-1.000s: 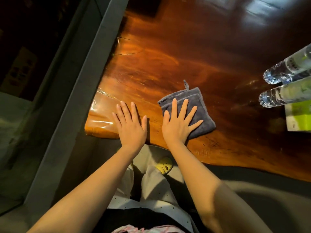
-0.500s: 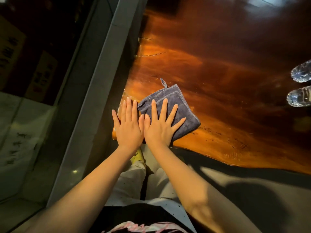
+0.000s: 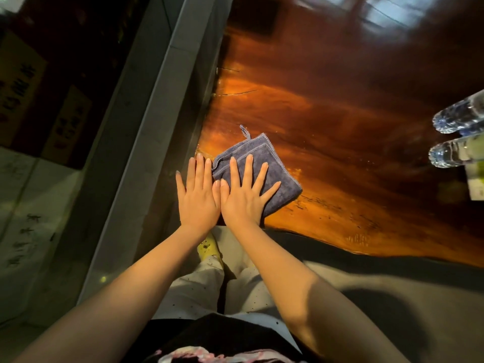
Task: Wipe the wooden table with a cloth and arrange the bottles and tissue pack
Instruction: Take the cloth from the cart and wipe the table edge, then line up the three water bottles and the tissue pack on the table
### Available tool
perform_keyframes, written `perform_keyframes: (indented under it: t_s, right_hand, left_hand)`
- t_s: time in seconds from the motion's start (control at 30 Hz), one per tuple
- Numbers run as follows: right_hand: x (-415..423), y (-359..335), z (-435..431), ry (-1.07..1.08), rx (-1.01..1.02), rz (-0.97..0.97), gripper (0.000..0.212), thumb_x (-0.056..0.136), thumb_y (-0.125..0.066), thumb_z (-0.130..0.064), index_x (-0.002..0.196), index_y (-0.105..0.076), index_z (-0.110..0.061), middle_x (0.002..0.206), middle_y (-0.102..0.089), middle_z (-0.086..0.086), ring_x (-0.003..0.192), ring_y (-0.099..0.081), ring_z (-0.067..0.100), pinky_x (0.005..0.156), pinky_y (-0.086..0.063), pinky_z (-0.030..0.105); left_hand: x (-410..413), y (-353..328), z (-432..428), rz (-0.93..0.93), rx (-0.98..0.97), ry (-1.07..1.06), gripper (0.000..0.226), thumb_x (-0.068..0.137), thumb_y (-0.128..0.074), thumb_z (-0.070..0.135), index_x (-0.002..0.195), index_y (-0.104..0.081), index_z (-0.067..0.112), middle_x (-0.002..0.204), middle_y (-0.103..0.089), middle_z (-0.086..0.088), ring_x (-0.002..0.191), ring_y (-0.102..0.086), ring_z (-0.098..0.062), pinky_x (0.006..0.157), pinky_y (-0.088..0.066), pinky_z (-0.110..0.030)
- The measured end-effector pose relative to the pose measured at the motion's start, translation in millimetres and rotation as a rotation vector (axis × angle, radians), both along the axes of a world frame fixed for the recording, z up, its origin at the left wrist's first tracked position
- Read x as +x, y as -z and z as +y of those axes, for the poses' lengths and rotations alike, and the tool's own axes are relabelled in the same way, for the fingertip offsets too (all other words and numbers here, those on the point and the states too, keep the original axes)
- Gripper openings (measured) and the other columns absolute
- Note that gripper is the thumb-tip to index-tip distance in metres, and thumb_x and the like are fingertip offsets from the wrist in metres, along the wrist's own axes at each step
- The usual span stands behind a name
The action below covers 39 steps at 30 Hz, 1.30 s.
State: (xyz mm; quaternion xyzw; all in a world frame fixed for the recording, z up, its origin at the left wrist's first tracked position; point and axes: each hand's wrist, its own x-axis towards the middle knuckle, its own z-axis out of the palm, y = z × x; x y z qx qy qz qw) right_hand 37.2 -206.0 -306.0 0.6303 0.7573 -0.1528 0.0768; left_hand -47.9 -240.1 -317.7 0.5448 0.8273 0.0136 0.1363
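Observation:
A folded grey-blue cloth (image 3: 272,166) lies on the glossy wooden table (image 3: 327,132) near its left front corner. My right hand (image 3: 245,195) presses flat on the cloth with fingers spread. My left hand (image 3: 197,193) lies flat beside it at the table's left edge, its thumb against my right thumb. Two clear plastic bottles (image 3: 457,119) (image 3: 450,153) lie on their sides at the far right. A white and green tissue pack (image 3: 475,183) sits just below them, cut off by the frame.
A grey ledge (image 3: 157,127) runs along the table's left side with a dark glass pane beyond it. The table's wavy front edge (image 3: 340,244) sits above my legs and a yellow slipper (image 3: 207,248).
My right hand has slid the cloth leftward to the table's left front corner, meeting my left hand. Over the last half second the hands have barely moved.

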Motion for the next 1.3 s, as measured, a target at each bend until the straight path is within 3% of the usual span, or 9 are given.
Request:
perform_keyframes:
  t_s: [0.4,0.63,0.73,0.87,0.93,1.0,1.07,1.2,1.3]
  right_hand:
    - [55,-74,72,-0.186,-0.620,0.212,0.075,0.093,-0.049,-0.036,0.151,-0.001,-0.031,0.161,0.005,0.002,0.147,0.007,0.031,0.114,-0.009,0.064]
    - [168,-136,131,-0.263,-0.700,0.183,0.090,0.085,-0.057,-0.054,0.151,-0.005,-0.022,0.159,-0.017,0.004,0.143,-0.026,0.025,0.113,-0.027,0.039]
    - [232,-159,153,-0.240,-0.672,0.133,0.086,0.085,-0.053,-0.059,0.151,-0.015,-0.020,0.159,-0.018,0.003,0.144,-0.024,0.023,0.116,-0.022,0.039]
    - [320,-182,182,-0.086,-0.571,0.129,0.076,0.087,-0.050,-0.058,0.144,-0.034,-0.011,0.155,-0.030,0.007,0.140,-0.032,0.025,0.116,-0.026,0.039]
    - [361,-190,195,0.033,-0.469,0.146,0.070,0.087,-0.049,-0.058,0.133,-0.049,-0.004,0.141,-0.049,0.014,0.128,-0.047,0.028,0.108,-0.037,0.037]
    - [399,-191,206,0.141,-0.362,0.157,0.057,0.087,-0.051,-0.057,0.093,-0.065,-0.003,0.097,-0.066,0.016,0.098,-0.059,0.030,0.087,-0.046,0.035]
    - [429,-189,212,0.292,-0.278,0.152,0.055,0.084,-0.054,-0.059,0.058,-0.047,-0.011,0.063,-0.049,0.009,0.073,-0.051,0.028,0.067,-0.040,0.034]
    - [461,-178,216,0.487,-0.106,0.179,0.059,0.078,-0.058,-0.063,0.101,-0.063,-0.009,0.105,-0.065,0.015,0.102,-0.060,0.033,0.079,-0.047,0.036]
    - [469,-167,217,0.541,0.046,0.230,0.084,0.072,-0.062,-0.067,0.132,-0.041,-0.010,0.138,-0.046,0.015,0.129,-0.043,0.036,0.100,-0.041,0.046]
  left_hand:
    - [17,-70,52,-0.095,-0.211,0.115,0.070,0.090,-0.020,0.065,0.149,-0.016,0.028,0.159,-0.017,-0.004,0.147,-0.011,-0.026,0.113,-0.007,-0.060]
    - [82,-113,107,-0.149,-0.408,0.223,0.070,0.090,-0.036,0.061,0.147,-0.024,0.022,0.153,-0.032,-0.008,0.140,-0.030,-0.028,0.113,-0.025,-0.052]
    - [129,-133,137,-0.173,-0.480,0.296,0.072,0.091,-0.041,0.057,0.149,-0.017,0.024,0.139,-0.052,-0.013,0.132,-0.044,-0.028,0.107,-0.030,-0.039]
    - [198,-154,185,-0.192,-0.376,0.394,0.070,0.090,-0.048,0.053,0.147,-0.027,0.018,0.146,-0.044,-0.014,0.134,-0.042,-0.028,0.103,-0.036,-0.032]
    - [232,-161,208,-0.209,-0.317,0.432,0.069,0.088,-0.053,0.051,0.144,-0.034,0.016,0.144,-0.047,-0.012,0.132,-0.044,-0.026,0.104,-0.037,-0.033]
    - [266,-166,231,-0.231,-0.260,0.454,0.069,0.085,-0.059,0.048,0.142,-0.037,0.018,0.141,-0.051,-0.009,0.128,-0.049,-0.026,0.102,-0.040,-0.034]
    - [296,-168,250,-0.238,-0.197,0.469,0.074,0.083,-0.063,0.047,0.144,-0.032,0.020,0.137,-0.055,-0.008,0.123,-0.054,-0.026,0.097,-0.045,-0.035]
    - [346,-167,283,-0.340,0.068,0.510,0.100,0.076,-0.073,0.039,0.149,-0.005,0.034,0.141,-0.049,-0.013,0.124,-0.052,-0.032,0.094,-0.046,-0.039]
    - [375,-164,307,-0.426,0.223,0.487,0.112,0.071,-0.077,0.037,0.147,0.005,0.040,0.159,-0.018,-0.004,0.138,-0.036,-0.030,0.104,-0.041,-0.044]
